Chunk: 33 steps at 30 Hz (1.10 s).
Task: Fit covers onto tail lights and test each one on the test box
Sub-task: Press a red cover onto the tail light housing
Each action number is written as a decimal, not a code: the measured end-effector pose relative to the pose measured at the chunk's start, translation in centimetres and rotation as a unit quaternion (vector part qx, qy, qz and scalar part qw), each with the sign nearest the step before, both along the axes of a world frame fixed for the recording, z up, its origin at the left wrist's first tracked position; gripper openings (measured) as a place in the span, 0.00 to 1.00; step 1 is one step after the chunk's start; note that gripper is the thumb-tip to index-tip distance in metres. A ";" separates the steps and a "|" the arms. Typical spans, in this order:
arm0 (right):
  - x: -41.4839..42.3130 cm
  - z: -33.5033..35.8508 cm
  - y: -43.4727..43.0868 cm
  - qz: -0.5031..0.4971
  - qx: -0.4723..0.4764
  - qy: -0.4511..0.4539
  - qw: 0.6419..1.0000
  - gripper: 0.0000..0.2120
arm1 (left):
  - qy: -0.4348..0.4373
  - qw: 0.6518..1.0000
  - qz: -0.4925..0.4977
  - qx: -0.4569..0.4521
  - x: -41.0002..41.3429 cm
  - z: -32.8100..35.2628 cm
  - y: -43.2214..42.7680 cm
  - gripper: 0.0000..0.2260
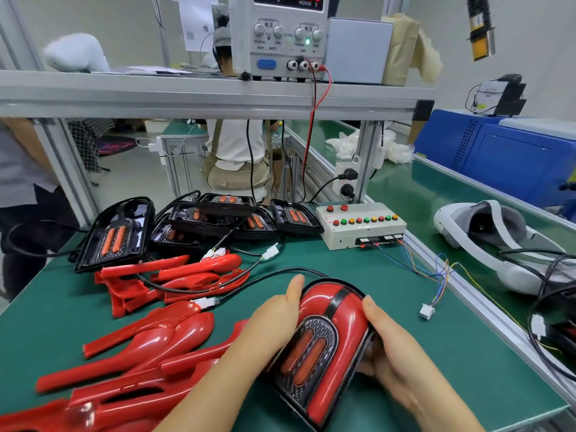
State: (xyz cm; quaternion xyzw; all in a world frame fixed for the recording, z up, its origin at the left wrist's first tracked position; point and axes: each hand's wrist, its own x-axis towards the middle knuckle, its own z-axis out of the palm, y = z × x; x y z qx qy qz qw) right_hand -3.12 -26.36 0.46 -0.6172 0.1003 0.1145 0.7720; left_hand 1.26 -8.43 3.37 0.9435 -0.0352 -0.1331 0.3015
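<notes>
Both my hands hold a tail light [324,347] with a glossy red cover on it, low in the middle of the green mat. My left hand [274,325] grips its left side, thumb up along the top edge. My right hand [389,344] grips its right side, fingers curled under. Its black cable ends in a white plug [205,303] lying on the mat. Several loose red covers [149,338] lie to the left. Uncovered black tail lights [218,222] are stacked at the back. The beige test box [361,226] with coloured buttons stands at the back right.
A white connector on coloured wires [427,312] lies right of the tail light, wired to the test box. A power supply [280,35] sits on the shelf above. A white headset [498,241] lies on the right conveyor. A person stands at the left edge.
</notes>
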 end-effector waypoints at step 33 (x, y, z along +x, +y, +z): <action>3.2 0.5 1.4 -0.004 -0.113 -0.009 0.994 0.18 | 0.128 0.884 0.146 -0.425 -4.7 -0.9 1.0 0.23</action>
